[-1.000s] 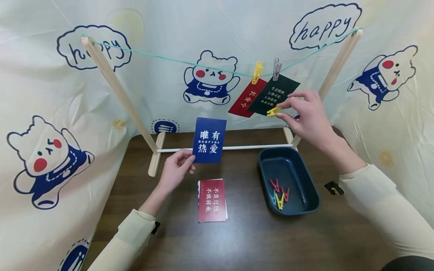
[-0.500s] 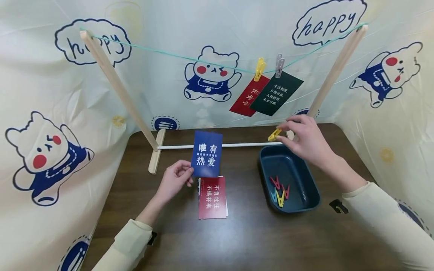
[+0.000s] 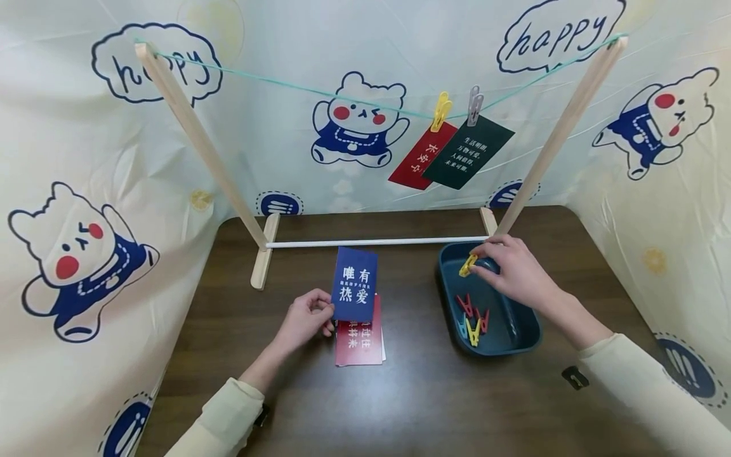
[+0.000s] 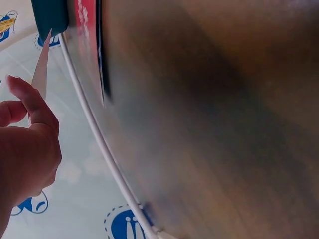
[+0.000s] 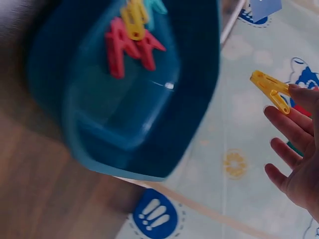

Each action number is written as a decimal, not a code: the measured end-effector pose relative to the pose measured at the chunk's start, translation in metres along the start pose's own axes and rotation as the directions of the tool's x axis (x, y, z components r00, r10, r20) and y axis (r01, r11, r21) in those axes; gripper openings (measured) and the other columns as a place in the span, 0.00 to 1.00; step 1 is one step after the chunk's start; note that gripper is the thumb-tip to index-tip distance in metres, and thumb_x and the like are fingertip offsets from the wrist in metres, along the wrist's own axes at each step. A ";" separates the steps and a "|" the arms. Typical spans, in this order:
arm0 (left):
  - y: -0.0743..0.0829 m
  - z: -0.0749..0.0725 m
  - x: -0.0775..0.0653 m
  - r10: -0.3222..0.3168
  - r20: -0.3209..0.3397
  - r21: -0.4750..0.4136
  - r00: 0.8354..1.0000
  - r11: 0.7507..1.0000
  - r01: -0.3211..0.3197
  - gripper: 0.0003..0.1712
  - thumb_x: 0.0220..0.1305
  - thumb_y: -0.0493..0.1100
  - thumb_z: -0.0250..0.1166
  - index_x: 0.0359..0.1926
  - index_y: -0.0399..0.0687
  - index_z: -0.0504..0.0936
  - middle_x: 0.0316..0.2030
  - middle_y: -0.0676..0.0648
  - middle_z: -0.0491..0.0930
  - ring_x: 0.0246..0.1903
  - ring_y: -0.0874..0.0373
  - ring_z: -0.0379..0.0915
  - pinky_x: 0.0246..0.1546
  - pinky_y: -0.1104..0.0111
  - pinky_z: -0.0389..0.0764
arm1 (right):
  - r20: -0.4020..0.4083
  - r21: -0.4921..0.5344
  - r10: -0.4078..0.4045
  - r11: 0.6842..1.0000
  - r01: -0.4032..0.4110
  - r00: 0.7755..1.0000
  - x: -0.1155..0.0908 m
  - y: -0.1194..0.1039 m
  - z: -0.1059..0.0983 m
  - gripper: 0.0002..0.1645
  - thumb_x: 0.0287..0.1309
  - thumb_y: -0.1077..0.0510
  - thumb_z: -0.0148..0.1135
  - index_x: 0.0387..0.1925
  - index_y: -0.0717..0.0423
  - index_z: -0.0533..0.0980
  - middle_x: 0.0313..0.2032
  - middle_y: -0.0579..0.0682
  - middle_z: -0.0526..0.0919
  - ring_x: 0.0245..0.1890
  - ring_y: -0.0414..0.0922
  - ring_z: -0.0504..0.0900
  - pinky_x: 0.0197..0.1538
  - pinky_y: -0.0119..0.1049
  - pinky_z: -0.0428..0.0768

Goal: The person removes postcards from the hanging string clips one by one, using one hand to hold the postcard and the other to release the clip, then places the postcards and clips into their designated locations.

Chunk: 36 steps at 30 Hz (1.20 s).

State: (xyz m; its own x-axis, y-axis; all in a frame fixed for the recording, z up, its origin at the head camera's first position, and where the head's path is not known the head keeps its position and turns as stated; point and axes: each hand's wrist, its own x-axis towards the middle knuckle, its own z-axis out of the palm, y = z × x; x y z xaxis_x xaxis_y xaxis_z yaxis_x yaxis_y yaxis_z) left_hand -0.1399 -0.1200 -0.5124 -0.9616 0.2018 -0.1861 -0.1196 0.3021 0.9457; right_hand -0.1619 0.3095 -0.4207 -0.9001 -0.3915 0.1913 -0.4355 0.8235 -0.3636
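Head view: the left hand (image 3: 307,319) pinches the blue card (image 3: 355,284) over the red-topped stack (image 3: 359,349), where a slack hold could drop it. The right hand (image 3: 516,270) clamps a yellow clip (image 3: 467,266) near the tray (image 3: 508,330); an off-centre squeeze might shoot it loose.

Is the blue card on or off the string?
Off: the left hand pinches the blue card by its edge, below the turquoise string, and the yellow clothespin in the right hand is apart from the card.
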 end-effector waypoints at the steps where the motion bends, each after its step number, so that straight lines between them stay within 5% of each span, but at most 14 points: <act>1: 0.000 0.001 -0.001 -0.013 -0.001 0.002 1.000 1.000 0.013 0.07 0.71 0.31 0.62 0.46 0.30 0.78 0.32 0.34 0.83 0.19 0.57 0.79 0.24 0.61 0.87 | 0.014 0.001 0.009 1.000 -0.009 1.000 -0.002 0.002 0.002 0.18 0.61 0.56 0.76 0.51 0.59 0.85 0.47 0.58 0.87 0.60 0.59 0.73 0.64 0.66 0.68; 13: -0.010 0.009 -0.007 -0.143 0.038 0.124 0.989 0.983 0.138 0.03 0.68 0.34 0.63 0.40 0.36 0.80 0.24 0.45 0.83 0.15 0.58 0.79 0.18 0.68 0.82 | 0.162 -0.015 0.059 0.998 -0.058 0.985 -0.021 0.021 0.026 0.17 0.65 0.52 0.73 0.51 0.55 0.85 0.51 0.57 0.87 0.61 0.61 0.75 0.64 0.67 0.72; 23: -0.017 0.007 -0.008 -0.104 0.051 0.425 0.993 0.902 0.073 0.10 0.66 0.39 0.68 0.26 0.47 0.82 0.19 0.52 0.77 0.20 0.59 0.72 0.23 0.69 0.70 | 0.220 -0.067 0.102 0.994 -0.089 0.970 -0.027 0.024 0.036 0.16 0.64 0.50 0.73 0.48 0.54 0.86 0.46 0.55 0.88 0.55 0.60 0.78 0.58 0.65 0.77; 29: -0.017 0.009 -0.013 -0.153 0.132 0.447 0.979 0.891 0.079 0.11 0.67 0.38 0.68 0.25 0.46 0.82 0.18 0.51 0.78 0.14 0.59 0.71 0.19 0.69 0.72 | 0.276 -0.073 0.107 0.993 -0.090 0.955 -0.029 0.025 0.039 0.15 0.65 0.48 0.72 0.46 0.53 0.86 0.42 0.51 0.88 0.53 0.59 0.78 0.56 0.63 0.77; 36: -0.017 0.011 -0.015 -0.158 0.154 0.450 0.975 0.890 0.073 0.13 0.69 0.40 0.69 0.25 0.46 0.82 0.18 0.52 0.80 0.14 0.59 0.74 0.18 0.69 0.73 | 0.342 -0.100 0.091 0.993 -0.060 0.935 -0.027 0.025 0.039 0.15 0.64 0.46 0.72 0.42 0.52 0.88 0.40 0.48 0.89 0.52 0.59 0.78 0.56 0.62 0.78</act>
State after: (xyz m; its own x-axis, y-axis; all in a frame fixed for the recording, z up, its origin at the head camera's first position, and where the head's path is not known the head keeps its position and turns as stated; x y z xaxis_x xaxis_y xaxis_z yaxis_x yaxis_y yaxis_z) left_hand -0.1207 -0.1178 -0.5288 -0.8811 0.2924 -0.3716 -0.0654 0.7029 0.7083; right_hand -0.1488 0.3245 -0.4708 -0.8867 -0.4317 -0.1658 -0.3770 0.8825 -0.2811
